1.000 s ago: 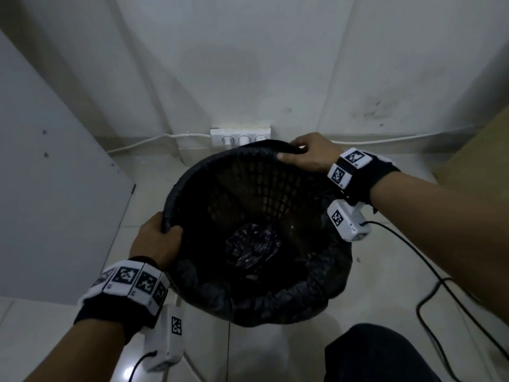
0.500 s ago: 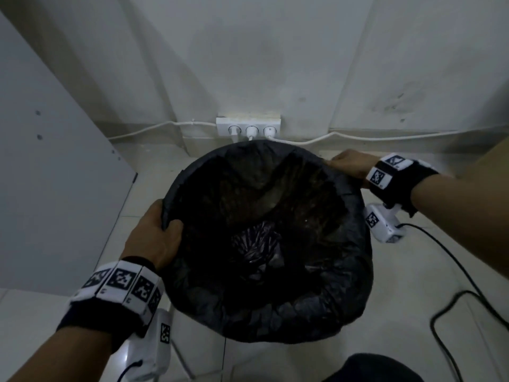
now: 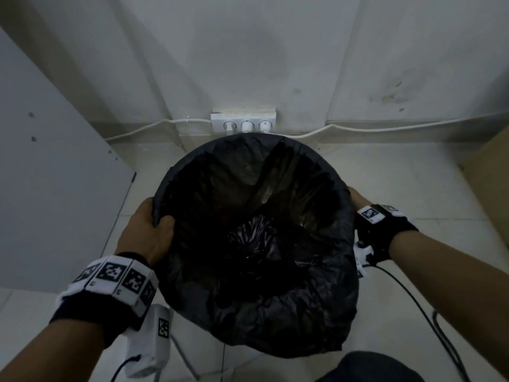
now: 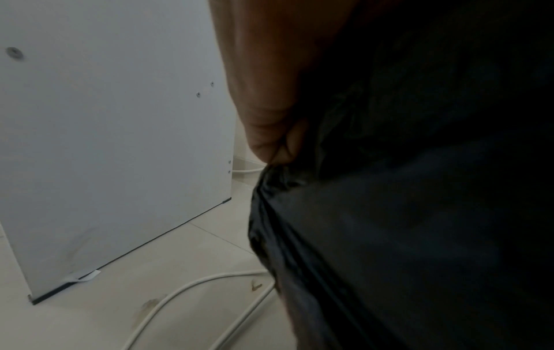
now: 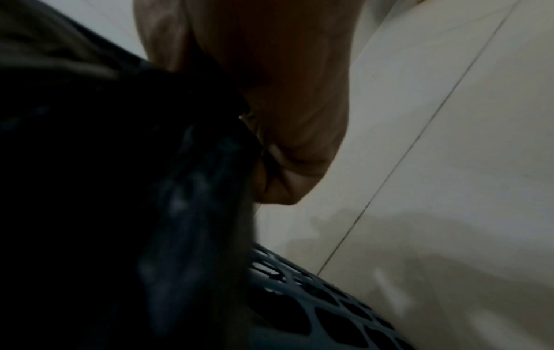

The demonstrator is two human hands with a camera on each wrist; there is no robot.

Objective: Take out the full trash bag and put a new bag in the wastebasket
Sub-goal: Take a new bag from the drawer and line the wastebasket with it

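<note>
A black trash bag (image 3: 275, 312) lines the round wastebasket, its edge folded down over the rim all the way round. The basket's dark lattice wall (image 5: 323, 298) shows below the bag in the right wrist view. My left hand (image 3: 150, 230) grips the bag-covered rim on the left side, thumb inside, fingers (image 4: 270, 132) curled on the plastic outside. My right hand (image 3: 358, 199) is at the right rim, and its fingers (image 5: 293, 165) pinch the bag's edge (image 5: 210, 165) against the basket's outside. The bag's bottom (image 3: 253, 241) lies crumpled deep inside.
A white power strip (image 3: 243, 122) with plugs and white cables sits against the wall just behind the basket. A grey panel (image 3: 55, 188) stands to the left. A white cable (image 4: 186, 298) lies on the tiled floor left of the basket; a black cable (image 3: 424, 312) trails at right.
My right hand slid from the far rim round to the right side, pulling the bag's edge over the rim; the bare lattice inside is now covered. The left hand kept its grip.
</note>
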